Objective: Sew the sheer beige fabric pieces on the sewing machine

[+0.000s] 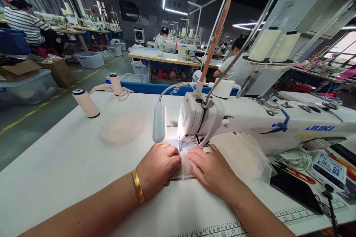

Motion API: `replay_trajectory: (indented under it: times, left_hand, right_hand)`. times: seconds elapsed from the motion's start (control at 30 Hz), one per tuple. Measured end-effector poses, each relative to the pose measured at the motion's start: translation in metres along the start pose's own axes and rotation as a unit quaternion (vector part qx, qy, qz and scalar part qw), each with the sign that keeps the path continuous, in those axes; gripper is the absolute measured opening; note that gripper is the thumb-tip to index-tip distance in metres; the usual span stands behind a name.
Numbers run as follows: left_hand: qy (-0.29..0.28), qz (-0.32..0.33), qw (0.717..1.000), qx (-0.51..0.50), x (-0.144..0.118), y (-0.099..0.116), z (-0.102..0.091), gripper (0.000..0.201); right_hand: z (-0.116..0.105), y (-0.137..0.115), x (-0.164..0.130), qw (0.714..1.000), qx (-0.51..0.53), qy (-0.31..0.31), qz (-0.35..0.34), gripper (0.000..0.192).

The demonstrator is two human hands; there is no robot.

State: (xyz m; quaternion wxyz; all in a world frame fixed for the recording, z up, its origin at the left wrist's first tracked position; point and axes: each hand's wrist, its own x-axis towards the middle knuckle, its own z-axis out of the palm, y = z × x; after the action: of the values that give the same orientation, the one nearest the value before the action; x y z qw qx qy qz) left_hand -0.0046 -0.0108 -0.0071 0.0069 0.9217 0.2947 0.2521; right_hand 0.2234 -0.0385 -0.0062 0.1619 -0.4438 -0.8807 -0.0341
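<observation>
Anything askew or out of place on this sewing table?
Two thread spools look odd: one lies tipped over near the table's left edge, and another leans by a loose strap. Otherwise nothing stands out: left hand and right hand press flat on the fabric piece under the sewing machine head.

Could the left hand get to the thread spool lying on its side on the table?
Probably yes. The left hand presses flat on the fabric by the needle, and the thread spool lies off to its left. Only bare white table and a pale cloth patch lie between.
</observation>
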Motion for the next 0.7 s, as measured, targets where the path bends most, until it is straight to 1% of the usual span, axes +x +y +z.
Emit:
replay_trajectory:
  times: [0.2,0.27,0.33,0.4,0.47,0.5,0.53,0.57,0.63,0.7]
  left_hand:
    - [0.0,-0.009,1.0,0.021,0.003,-0.008,0.002,0.026]
    - [-0.001,-0.012,1.0,0.006,0.001,-0.01,0.003,0.029]
    - [-0.004,-0.015,1.0,-0.026,-0.002,-0.009,0.002,0.032]
    - [-0.017,-0.029,0.998,-0.062,-0.005,-0.006,-0.002,0.027]
    - [-0.043,-0.054,0.994,-0.087,-0.007,0.0,-0.008,0.017]
    - [-0.058,-0.067,0.992,-0.095,-0.007,0.003,-0.01,0.014]
    - [-0.069,-0.078,0.989,-0.1,-0.007,0.005,-0.013,0.013]
    - [-0.078,-0.085,0.988,-0.105,-0.007,0.007,-0.014,0.016]
    - [-0.087,-0.092,0.986,-0.112,-0.006,0.008,-0.015,0.025]
    - [-0.091,-0.1,0.984,-0.115,-0.004,0.008,-0.012,0.032]
  right_hand:
    - [0.003,0.003,0.001,1.0,-0.02,0.011,0.006,0.019]
    - [0.0,0.002,-0.001,1.0,-0.001,0.014,0.009,0.021]
    - [-0.006,0.0,-0.003,0.999,0.04,0.011,0.003,0.019]
    - [-0.012,-0.002,-0.005,0.995,0.093,-0.012,-0.018,0.018]
    - [-0.015,-0.004,-0.005,0.989,0.136,-0.047,-0.04,0.024]
    - [-0.015,-0.005,-0.004,0.986,0.147,-0.06,-0.047,0.021]
    - [-0.014,-0.005,-0.004,0.985,0.154,-0.063,-0.048,0.013]
    - [-0.011,-0.004,-0.003,0.985,0.155,-0.056,-0.043,0.005]
    - [-0.003,-0.002,-0.002,0.986,0.16,-0.027,-0.027,0.016]
    - [0.003,0.0,-0.001,0.983,0.184,0.005,-0.005,0.02]
